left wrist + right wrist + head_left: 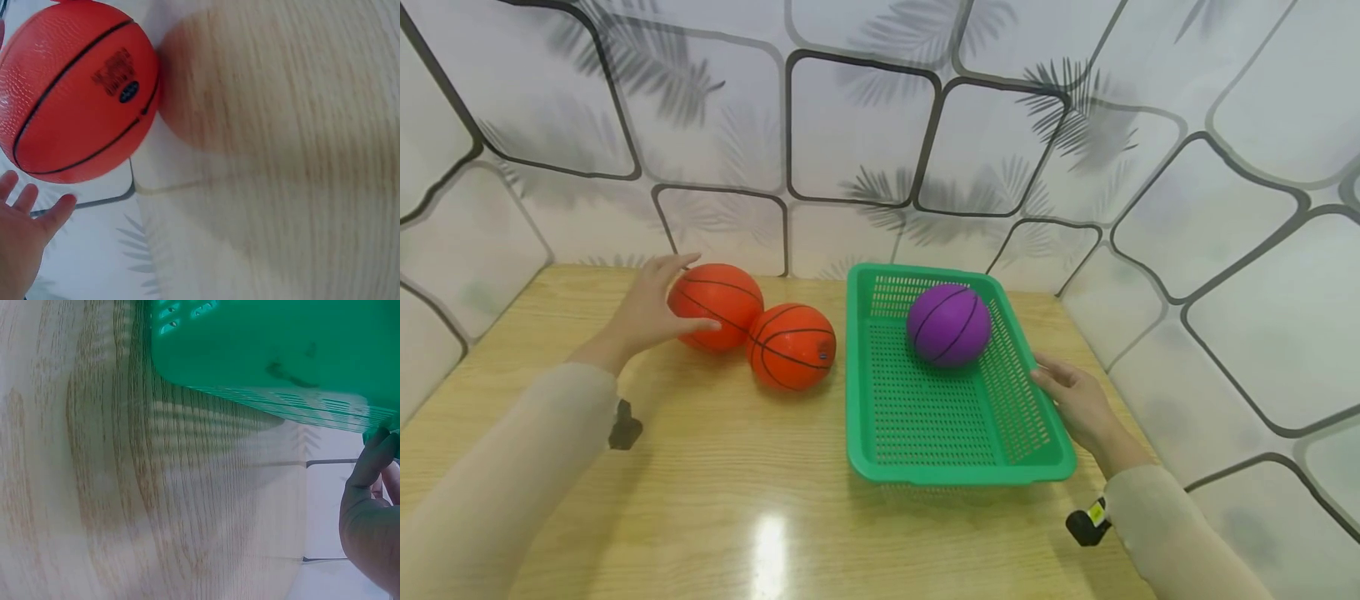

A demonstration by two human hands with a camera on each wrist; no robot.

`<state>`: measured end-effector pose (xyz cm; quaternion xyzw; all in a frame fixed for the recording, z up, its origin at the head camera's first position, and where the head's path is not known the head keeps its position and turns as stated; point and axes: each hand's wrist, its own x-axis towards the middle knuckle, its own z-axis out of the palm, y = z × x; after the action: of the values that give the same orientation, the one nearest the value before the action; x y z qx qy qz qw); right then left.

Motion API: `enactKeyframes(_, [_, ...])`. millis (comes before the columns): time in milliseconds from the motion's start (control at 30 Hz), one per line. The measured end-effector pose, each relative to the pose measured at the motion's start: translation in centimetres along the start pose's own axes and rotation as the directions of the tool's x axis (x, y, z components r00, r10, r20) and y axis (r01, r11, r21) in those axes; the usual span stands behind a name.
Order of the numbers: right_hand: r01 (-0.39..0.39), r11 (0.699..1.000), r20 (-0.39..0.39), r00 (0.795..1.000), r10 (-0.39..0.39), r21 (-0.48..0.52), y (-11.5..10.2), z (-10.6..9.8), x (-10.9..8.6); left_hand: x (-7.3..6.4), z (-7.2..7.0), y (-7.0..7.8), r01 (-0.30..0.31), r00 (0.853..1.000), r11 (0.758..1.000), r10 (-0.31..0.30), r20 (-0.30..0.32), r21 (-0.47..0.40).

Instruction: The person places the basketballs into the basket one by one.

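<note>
My left hand [643,312] reaches around the side of a red toy basketball [722,302], thumb and fingers spread wide. In the left wrist view the fingertips [59,212] stand just off the ball's surface. A second red toy basketball [792,347] sits beside it, to the right. A purple toy basketball [949,326] lies inside a green plastic basket [867,400], toward its back. At the basket's right rim, my right hand [1078,404] pinches the edge between thumb and fingers; the right wrist view shows the same grip from below.
Everything stands on a light wooden table [715,500]. A patterned wall covering [865,125] with dark outlines and leaf prints rises behind the table and along both sides, close to the right hand.
</note>
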<state>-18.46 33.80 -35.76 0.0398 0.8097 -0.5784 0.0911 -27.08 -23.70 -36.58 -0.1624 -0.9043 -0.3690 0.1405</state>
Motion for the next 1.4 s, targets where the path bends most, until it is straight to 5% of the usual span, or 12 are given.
enactKeyframes(300, [-0.003,0.999,-0.004,1.0,0.003,0.046,0.0,0.0,0.2,-0.5,0.5,-1.0,0.085,0.993,0.996,-0.083,0.081,-0.022])
enactKeyframes(967, [0.002,1.0,-0.015,1.0,-0.002,-0.006,-0.1,-0.1,0.2,-0.9,0.9,-1.6,0.118,0.992,0.988,-0.114,0.047,-0.101])
enactKeyframes(1400, [0.005,0.999,-0.006,1.0,-0.005,-0.051,0.0,0.0,0.1,-0.5,-1.9,-1.1,0.197,0.978,0.972,-0.187,0.088,-0.127])
